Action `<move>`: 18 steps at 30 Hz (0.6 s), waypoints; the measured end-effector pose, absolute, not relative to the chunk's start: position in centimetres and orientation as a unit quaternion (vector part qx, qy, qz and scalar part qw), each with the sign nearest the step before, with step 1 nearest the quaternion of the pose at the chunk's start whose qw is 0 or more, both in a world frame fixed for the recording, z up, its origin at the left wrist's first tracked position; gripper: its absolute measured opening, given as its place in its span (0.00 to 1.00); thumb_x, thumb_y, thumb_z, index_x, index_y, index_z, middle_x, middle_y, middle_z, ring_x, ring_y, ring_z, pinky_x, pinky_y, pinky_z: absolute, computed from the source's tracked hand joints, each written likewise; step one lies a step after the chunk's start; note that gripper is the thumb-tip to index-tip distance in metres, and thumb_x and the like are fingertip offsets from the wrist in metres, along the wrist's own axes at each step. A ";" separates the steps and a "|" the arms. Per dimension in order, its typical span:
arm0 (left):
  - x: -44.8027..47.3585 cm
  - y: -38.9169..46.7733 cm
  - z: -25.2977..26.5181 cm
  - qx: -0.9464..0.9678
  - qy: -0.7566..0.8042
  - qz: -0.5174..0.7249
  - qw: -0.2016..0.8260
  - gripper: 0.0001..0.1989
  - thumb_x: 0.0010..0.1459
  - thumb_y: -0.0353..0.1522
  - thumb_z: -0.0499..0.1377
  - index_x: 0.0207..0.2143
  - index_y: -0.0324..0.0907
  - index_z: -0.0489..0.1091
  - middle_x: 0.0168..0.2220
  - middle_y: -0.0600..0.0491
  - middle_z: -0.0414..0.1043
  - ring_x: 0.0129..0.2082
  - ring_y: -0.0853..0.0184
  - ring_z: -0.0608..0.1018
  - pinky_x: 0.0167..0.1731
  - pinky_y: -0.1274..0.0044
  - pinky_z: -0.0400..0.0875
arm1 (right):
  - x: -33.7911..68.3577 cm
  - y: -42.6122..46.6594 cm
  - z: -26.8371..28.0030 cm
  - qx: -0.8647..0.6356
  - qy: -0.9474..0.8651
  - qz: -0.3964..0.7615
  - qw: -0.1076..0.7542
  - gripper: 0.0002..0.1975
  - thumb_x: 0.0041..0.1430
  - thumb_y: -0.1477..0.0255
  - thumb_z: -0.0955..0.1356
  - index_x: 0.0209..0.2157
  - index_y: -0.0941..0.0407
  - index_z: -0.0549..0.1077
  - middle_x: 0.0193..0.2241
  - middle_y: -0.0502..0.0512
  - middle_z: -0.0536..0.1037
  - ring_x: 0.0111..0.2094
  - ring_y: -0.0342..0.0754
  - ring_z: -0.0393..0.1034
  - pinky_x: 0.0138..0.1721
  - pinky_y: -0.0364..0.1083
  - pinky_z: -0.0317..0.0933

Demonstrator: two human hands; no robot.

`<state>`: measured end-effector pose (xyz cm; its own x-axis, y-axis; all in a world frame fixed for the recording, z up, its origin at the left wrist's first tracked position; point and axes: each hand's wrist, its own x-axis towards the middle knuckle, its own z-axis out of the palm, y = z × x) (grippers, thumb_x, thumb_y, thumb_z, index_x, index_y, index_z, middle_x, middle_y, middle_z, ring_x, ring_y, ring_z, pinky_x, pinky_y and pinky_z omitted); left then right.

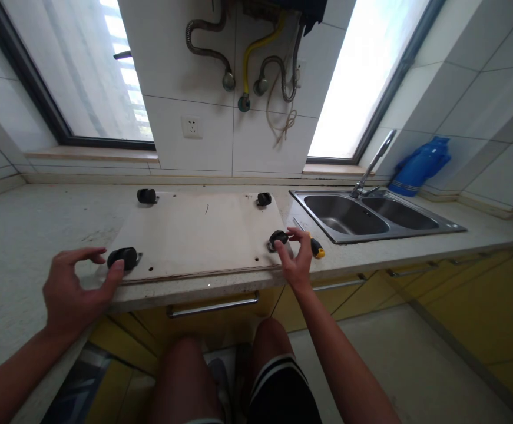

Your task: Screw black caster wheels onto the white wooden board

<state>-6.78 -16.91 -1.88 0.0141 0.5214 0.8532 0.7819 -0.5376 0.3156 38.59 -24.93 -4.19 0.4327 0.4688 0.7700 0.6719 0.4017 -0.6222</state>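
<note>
A pale flat board point(203, 232) lies on the countertop, with a black caster wheel near each corner. My left hand point(77, 288) is at the near left caster point(123, 258), thumb against it and fingers spread apart. At the near right caster point(278, 239) is my right hand point(297, 259), its thumb and fingertips around the wheel's edge. The far left caster point(146, 196) and far right caster point(264, 199) stand untouched. A screwdriver point(317, 248) with a yellow and black handle lies just right of my right hand, partly hidden by it.
A double steel sink point(340, 240) with a faucet point(364, 182) is set into the counter at right. Behind it leans a blue jug-like container point(419, 166). Hoses point(256, 44) and a socket point(191, 127) are on the wall. A drawer handle point(214, 307) projects below the counter edge.
</note>
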 end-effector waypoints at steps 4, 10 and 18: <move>-7.2 -16.3 -2.0 -0.719 -0.427 -0.523 0.164 0.19 0.63 0.48 0.65 0.47 0.45 0.73 0.41 0.46 0.74 0.46 0.47 0.77 0.56 0.50 0.75 | 38.7 -25.2 -4.0 -0.523 -0.517 -0.091 0.672 0.18 0.74 0.56 0.67 0.57 0.52 0.73 0.53 0.62 0.76 0.52 0.57 0.71 0.56 0.59 0.68; -7.0 -15.8 -1.9 -0.767 -0.410 -0.468 0.157 0.13 0.73 0.42 0.57 0.48 0.44 0.75 0.47 0.43 0.79 0.50 0.50 0.79 0.58 0.56 0.73 | 38.8 -25.3 -4.0 -0.502 -0.567 -0.050 0.651 0.20 0.76 0.55 0.65 0.56 0.51 0.79 0.43 0.56 0.81 0.45 0.54 0.75 0.52 0.57 0.68; -7.2 -15.4 -2.4 -0.787 -0.425 -0.439 0.080 0.24 0.72 0.48 0.57 0.58 0.39 0.73 0.53 0.40 0.78 0.52 0.48 0.81 0.55 0.60 0.76 | 39.5 -25.0 -4.2 -0.492 -0.577 0.014 0.652 0.24 0.78 0.52 0.63 0.59 0.50 0.80 0.49 0.58 0.84 0.50 0.56 0.78 0.54 0.56 0.70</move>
